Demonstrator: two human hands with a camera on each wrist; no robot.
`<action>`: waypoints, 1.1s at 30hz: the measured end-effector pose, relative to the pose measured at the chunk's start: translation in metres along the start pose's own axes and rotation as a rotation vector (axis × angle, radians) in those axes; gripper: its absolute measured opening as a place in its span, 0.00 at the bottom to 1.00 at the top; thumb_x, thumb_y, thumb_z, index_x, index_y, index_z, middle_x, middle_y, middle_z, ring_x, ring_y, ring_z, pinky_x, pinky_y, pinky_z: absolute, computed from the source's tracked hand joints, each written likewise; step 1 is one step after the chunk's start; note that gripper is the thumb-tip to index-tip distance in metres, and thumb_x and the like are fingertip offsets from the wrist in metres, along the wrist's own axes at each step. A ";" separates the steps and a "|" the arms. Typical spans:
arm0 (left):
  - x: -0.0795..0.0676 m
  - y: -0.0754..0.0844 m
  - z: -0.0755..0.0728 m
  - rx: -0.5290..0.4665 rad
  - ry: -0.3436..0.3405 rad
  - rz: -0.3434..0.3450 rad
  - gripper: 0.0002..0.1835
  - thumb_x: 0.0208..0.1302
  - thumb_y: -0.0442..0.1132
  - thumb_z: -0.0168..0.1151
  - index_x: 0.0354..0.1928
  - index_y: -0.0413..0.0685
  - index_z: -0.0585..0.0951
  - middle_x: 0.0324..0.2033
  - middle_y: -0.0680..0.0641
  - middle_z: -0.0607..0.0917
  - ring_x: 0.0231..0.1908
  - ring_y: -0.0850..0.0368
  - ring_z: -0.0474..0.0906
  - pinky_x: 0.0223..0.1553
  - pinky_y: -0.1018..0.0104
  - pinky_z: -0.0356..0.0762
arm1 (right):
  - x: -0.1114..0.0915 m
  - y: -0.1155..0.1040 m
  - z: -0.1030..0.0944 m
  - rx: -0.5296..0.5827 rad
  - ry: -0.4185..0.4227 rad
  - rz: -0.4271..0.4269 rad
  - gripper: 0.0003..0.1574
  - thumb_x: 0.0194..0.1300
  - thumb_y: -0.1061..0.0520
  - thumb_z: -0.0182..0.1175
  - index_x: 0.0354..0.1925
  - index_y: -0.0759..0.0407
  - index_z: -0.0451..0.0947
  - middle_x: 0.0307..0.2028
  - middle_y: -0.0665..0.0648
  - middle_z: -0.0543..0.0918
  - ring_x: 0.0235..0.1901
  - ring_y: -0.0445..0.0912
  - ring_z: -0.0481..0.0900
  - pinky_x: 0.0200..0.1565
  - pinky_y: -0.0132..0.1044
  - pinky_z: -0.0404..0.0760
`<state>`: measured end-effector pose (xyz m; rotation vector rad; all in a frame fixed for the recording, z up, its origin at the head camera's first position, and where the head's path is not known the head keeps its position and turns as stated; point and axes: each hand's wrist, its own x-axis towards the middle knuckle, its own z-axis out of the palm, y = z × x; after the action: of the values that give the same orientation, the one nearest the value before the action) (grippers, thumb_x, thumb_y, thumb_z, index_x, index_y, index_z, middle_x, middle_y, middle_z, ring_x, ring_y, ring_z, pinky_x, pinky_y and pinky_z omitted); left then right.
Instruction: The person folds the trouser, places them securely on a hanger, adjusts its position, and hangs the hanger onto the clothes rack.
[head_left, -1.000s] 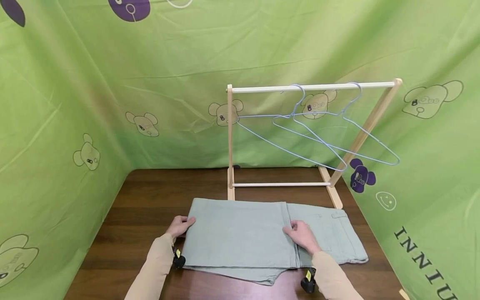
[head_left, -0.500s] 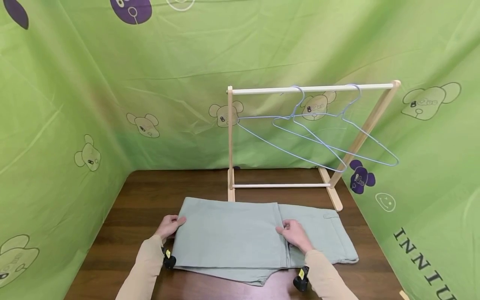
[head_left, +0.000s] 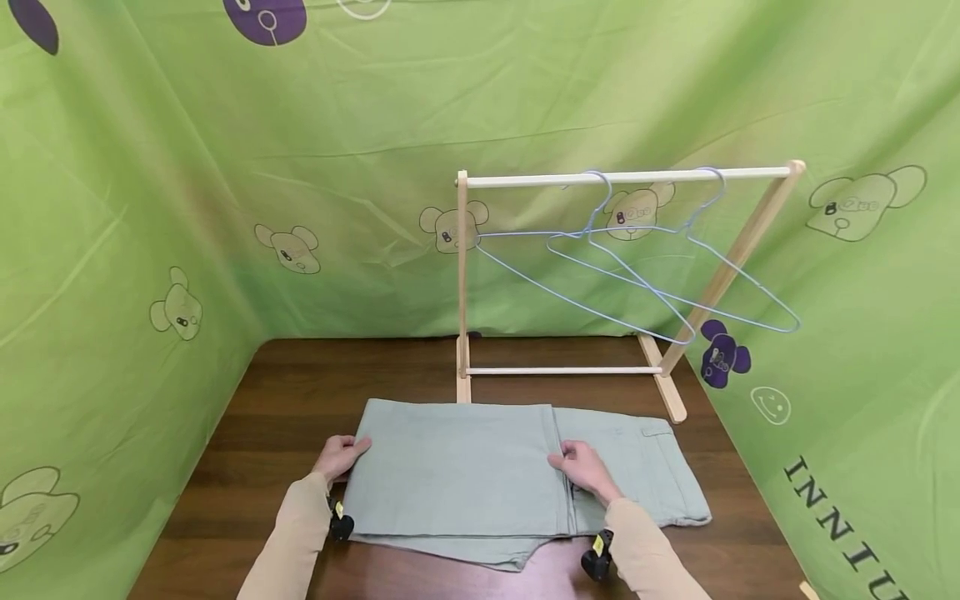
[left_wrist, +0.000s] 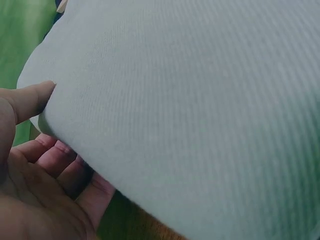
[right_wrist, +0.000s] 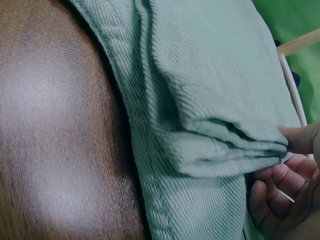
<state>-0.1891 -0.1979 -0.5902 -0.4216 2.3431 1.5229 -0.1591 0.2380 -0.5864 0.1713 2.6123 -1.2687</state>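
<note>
A pair of pale green trousers [head_left: 457, 467] lies folded on the table, the legs turned back over toward the waistband at the right. At the left fold, my left hand [head_left: 341, 457] pinches the cloth, thumb on top and fingers beneath, as the left wrist view shows with the hand [left_wrist: 45, 175] at the fold's edge. My right hand [head_left: 587, 468] grips the hem end of the folded legs. In the right wrist view the thumb of the right hand [right_wrist: 295, 185] presses the layered hems from above, fingers curled under them.
Behind the trousers stands a wooden clothes rack [head_left: 461, 283] with two blue wire hangers [head_left: 577, 300] on its top bar. Its feet reach close to the cloth's far edge. Green printed fabric [head_left: 337, 108] walls in the brown table [head_left: 300, 375] at the back and sides.
Both hands have shifted left, drawing the trousers along with them, mostly in the first half second. The grip on the cloth stays the same. Rack and hangers have not moved.
</note>
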 end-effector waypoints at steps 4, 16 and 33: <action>0.004 -0.005 -0.001 -0.021 -0.025 0.034 0.28 0.66 0.51 0.63 0.49 0.28 0.78 0.34 0.41 0.84 0.31 0.55 0.81 0.32 0.57 0.82 | -0.002 0.001 -0.004 0.074 -0.031 -0.008 0.13 0.69 0.58 0.59 0.29 0.60 0.68 0.13 0.44 0.60 0.12 0.38 0.61 0.21 0.30 0.64; 0.002 -0.001 0.002 -0.013 -0.016 0.007 0.24 0.67 0.47 0.64 0.49 0.27 0.79 0.33 0.43 0.86 0.30 0.59 0.80 0.33 0.60 0.83 | -0.005 0.013 -0.013 0.305 -0.077 0.002 0.19 0.71 0.56 0.59 0.28 0.59 0.62 0.17 0.45 0.64 0.17 0.38 0.63 0.26 0.29 0.66; -0.006 0.004 0.006 -0.015 0.003 0.020 0.22 0.67 0.43 0.64 0.48 0.26 0.80 0.31 0.45 0.86 0.28 0.60 0.80 0.31 0.61 0.83 | -0.005 0.033 -0.019 0.511 -0.143 0.036 0.23 0.75 0.51 0.55 0.55 0.70 0.71 0.36 0.45 0.84 0.35 0.34 0.79 0.42 0.29 0.79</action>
<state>-0.1850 -0.1903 -0.5871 -0.4064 2.3461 1.5512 -0.1502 0.2731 -0.5984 0.2022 2.1104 -1.8356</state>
